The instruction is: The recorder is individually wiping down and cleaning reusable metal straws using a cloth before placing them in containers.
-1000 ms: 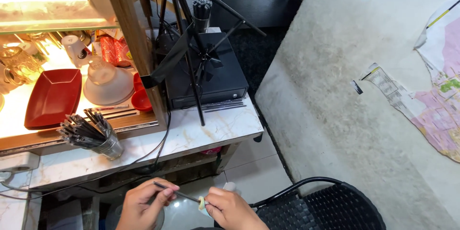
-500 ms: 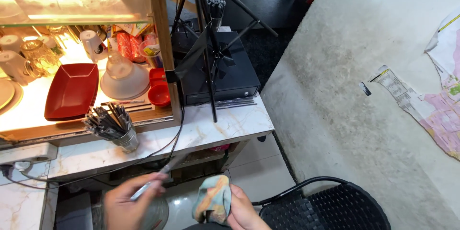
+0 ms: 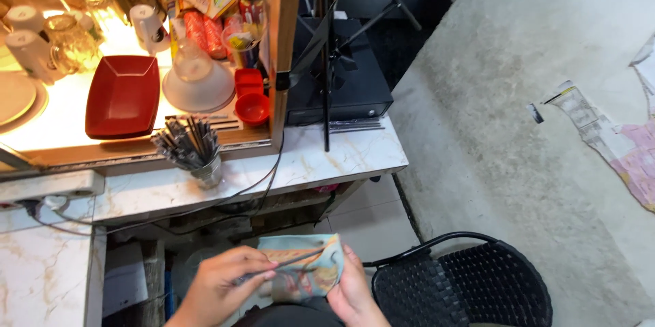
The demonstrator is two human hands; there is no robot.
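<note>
At the bottom of the head view my left hand [image 3: 220, 285] pinches a thin dark stick-like utensil [image 3: 290, 262] and lays it across a patterned, pale blue and orange cloth [image 3: 307, 274]. My right hand [image 3: 356, 293] grips the cloth's right edge and holds it spread under the utensil. Both hands hover low in front of a marble counter [image 3: 341, 156].
A metal cup of dark chopsticks [image 3: 191, 150] stands on the counter. Behind it a lit cabinet holds a red square dish [image 3: 123, 95], a white bowl [image 3: 198, 85], small red bowls [image 3: 251, 105] and cups. A black box [image 3: 348, 85] with a tripod [image 3: 326, 54] sits right. A black woven chair [image 3: 464, 286] is at lower right.
The cloth came up in my right hand and is now spread wider. My left hand brought the utensil across onto it. The view shifted, so the counter sits higher and more to the right.
</note>
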